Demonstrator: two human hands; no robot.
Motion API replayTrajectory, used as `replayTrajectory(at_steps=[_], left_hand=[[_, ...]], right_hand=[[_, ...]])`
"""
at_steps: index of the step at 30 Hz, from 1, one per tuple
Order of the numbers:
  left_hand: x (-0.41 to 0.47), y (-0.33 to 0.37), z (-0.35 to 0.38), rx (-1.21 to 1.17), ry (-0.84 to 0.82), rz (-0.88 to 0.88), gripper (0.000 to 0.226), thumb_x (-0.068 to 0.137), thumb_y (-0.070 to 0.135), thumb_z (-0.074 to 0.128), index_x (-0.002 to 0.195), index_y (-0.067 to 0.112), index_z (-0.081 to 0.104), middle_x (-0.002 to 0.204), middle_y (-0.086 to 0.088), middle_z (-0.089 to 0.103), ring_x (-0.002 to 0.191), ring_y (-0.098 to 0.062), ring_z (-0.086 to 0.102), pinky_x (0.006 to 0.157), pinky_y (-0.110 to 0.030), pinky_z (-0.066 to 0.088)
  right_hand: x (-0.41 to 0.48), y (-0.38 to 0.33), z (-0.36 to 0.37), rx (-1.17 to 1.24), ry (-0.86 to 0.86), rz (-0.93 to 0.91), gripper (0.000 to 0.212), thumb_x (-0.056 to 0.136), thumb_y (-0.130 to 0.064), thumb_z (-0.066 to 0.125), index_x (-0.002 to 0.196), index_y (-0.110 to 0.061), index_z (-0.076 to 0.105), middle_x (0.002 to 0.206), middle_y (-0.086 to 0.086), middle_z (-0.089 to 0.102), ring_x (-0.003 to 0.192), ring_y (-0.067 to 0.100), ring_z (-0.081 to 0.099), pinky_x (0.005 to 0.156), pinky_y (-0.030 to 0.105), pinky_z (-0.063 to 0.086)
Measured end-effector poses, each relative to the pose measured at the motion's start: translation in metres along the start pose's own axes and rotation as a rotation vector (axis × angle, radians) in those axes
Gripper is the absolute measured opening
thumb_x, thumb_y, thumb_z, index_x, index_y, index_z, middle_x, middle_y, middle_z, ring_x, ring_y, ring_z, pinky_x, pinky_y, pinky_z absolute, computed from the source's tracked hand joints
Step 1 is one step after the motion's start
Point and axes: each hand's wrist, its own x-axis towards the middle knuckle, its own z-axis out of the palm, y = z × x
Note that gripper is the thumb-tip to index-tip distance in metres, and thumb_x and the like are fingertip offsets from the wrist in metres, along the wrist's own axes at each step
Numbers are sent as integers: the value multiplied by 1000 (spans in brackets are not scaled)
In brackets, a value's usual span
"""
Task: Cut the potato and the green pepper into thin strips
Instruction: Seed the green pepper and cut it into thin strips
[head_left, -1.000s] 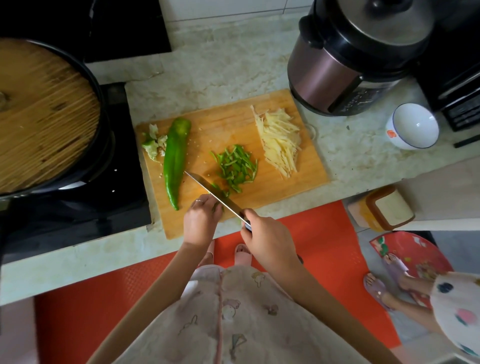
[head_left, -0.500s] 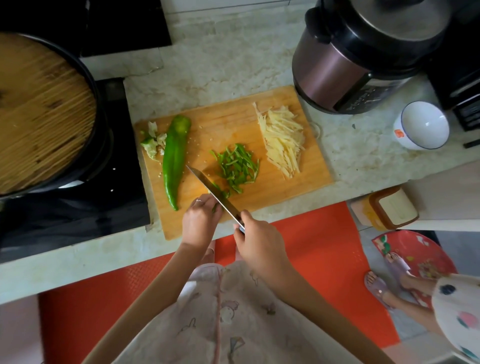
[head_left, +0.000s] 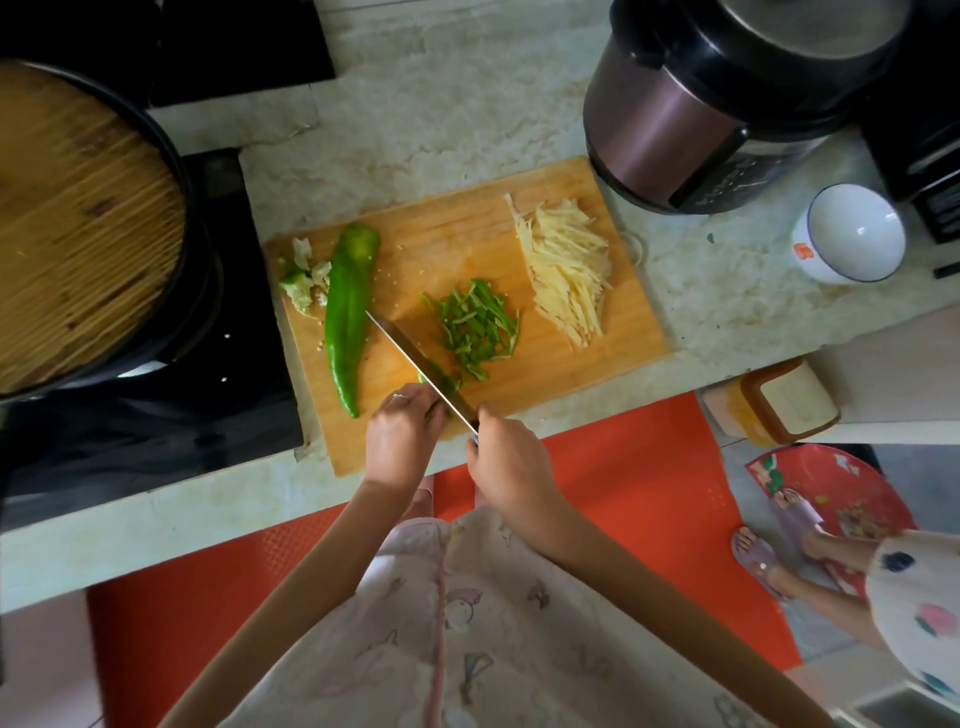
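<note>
On the wooden cutting board (head_left: 426, 236) a whole long green pepper (head_left: 347, 312) lies at the left, beside pale pepper scraps (head_left: 303, 278). A pile of green pepper strips (head_left: 475, 325) sits mid-board, and potato strips (head_left: 569, 267) lie at the right. My right hand (head_left: 511, 462) grips the handle of a knife (head_left: 415, 361), blade angled up-left over the board. My left hand (head_left: 402, 439), fingers curled, holds down a small green pepper piece (head_left: 447, 382) against the blade; most of that piece is hidden.
A black pan with a bamboo lid (head_left: 78, 223) sits on the stove at left. A rice cooker (head_left: 717, 98) and a white bowl (head_left: 852, 234) stand behind the board at right. A second person's feet (head_left: 763, 551) stand at the lower right.
The knife and both hands shifted only slightly at the board's near edge; the blade keeps working on the small pepper piece. The piles have not moved.
</note>
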Motion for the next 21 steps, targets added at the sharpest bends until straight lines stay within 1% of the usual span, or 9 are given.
replayTrajectory(at_steps=[2,4,5,9,11,13,15,19,21], left_hand=[[0,1,-1,19,25,20,7,79,10,68,81,5,72,79,-7,69,63,-24,65,50,-22,44],[0,1,-1,14,33,38,21,83,20,56,85,7,74,80,-7,69,64,-23,65,51,-23,46],[-1,1,-2,11,36,44,23,84,21,56,87,7,74,82,-7,70,64,-23,66,51,-24,47],[-1,4,-4,-1,55,24,9,76,9,70,84,6,73,80,-7,69,63,-23,66,50,-21,45],[-2,4,-3,-9,55,18,8,78,10,69,82,6,73,79,-6,69,63,-23,65,50,-21,43],[-3,3,-2,-11,49,22,18,84,18,60,82,6,72,78,-5,68,63,-23,64,49,-21,42],[-1,1,-2,-19,44,22,26,85,23,52,82,7,72,77,-5,67,62,-23,64,48,-22,43],[-1,-2,0,-38,21,19,25,86,23,52,85,7,72,80,-4,69,67,-21,65,51,-24,45],[-3,-3,0,-48,11,16,25,86,22,52,86,7,72,82,-4,69,68,-20,66,52,-23,46]], right_hand=[[12,-9,0,8,9,-2,27,98,-24,46,122,-10,49,111,10,65,106,28,61,78,32,46],[17,-11,-1,19,27,-27,27,98,-25,46,120,-10,51,109,10,65,105,28,61,75,31,43],[15,-7,-1,13,39,-48,25,98,-25,46,117,-10,52,106,10,66,102,28,62,72,30,41],[0,10,-4,-64,109,-130,19,96,-23,46,110,-13,54,97,8,66,92,26,63,66,26,35],[-8,14,-6,-79,116,-151,19,97,-23,46,110,-14,55,92,7,65,88,24,63,63,26,33],[-14,17,-8,-115,102,-162,21,97,-24,45,113,-16,56,90,5,65,86,22,63,61,25,33],[-15,19,-10,-128,89,-163,21,97,-25,45,112,-16,57,88,4,64,85,22,63,60,25,32],[-11,17,-11,-89,41,-125,19,96,-23,46,107,-13,59,88,6,64,86,24,63,61,26,34],[-11,16,-8,-64,7,-91,20,96,-22,47,110,-12,59,90,6,65,88,25,63,62,27,36]])
